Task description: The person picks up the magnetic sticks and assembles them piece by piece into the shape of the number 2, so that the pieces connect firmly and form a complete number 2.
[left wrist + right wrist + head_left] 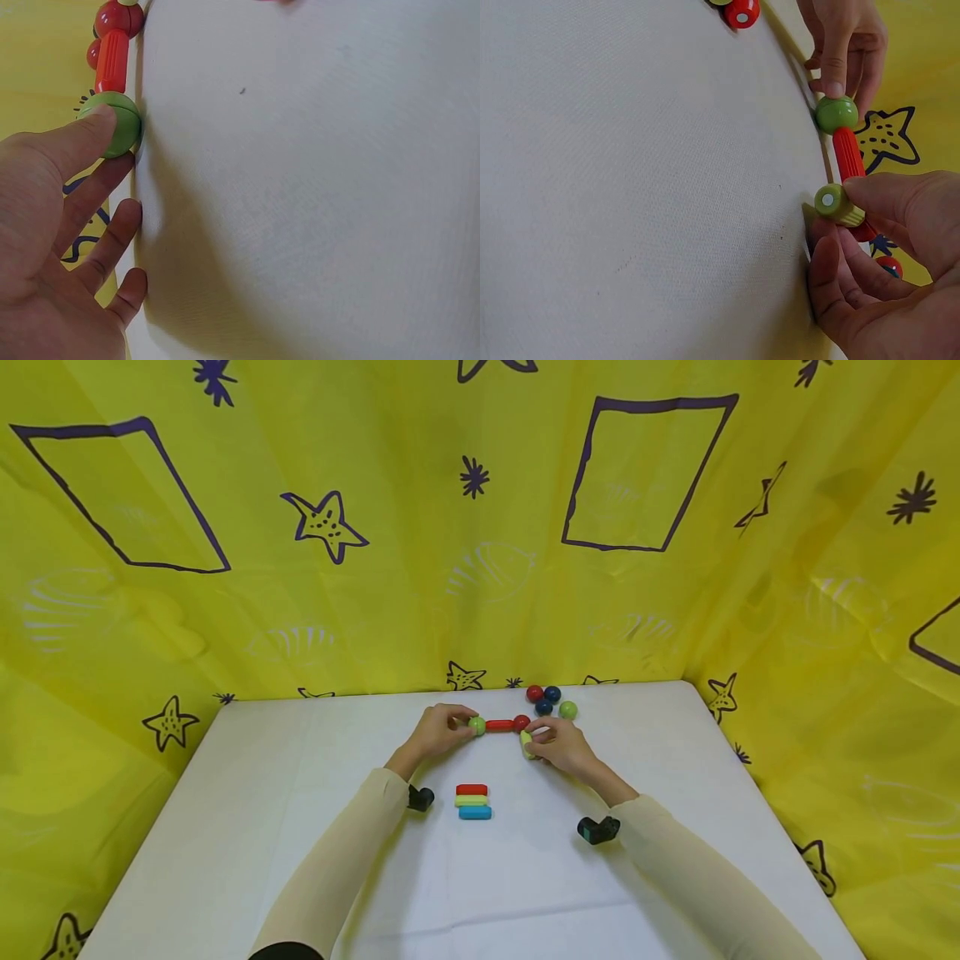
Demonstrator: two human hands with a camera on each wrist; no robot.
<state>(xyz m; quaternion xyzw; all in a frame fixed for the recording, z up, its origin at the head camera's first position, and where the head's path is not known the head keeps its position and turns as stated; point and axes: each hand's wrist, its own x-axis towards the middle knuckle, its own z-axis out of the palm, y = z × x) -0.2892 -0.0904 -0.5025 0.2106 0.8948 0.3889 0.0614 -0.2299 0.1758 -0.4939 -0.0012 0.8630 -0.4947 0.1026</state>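
Between thumb and fingers my left hand (442, 729) pinches a green ball (124, 124). A ridged red rod (499, 725) runs from that ball to a red ball (521, 722) on its right. My right hand (561, 745) pinches a yellow-green rod (840, 205) by its sides, one end against the red ball and angled toward me. A pale round disc shows on the rod's free end in the right wrist view. That wrist view has the red ball mostly hidden behind the yellow-green rod and fingers.
Nearer me on the white table (337, 860) lie a red rod (472, 790), a yellow rod (471, 801) and a blue rod (475, 813), side by side. Behind my right hand sit a loose red ball (534, 693), dark blue balls (552, 694) and a green ball (568, 710). Yellow curtain (405, 610) surrounds the table.
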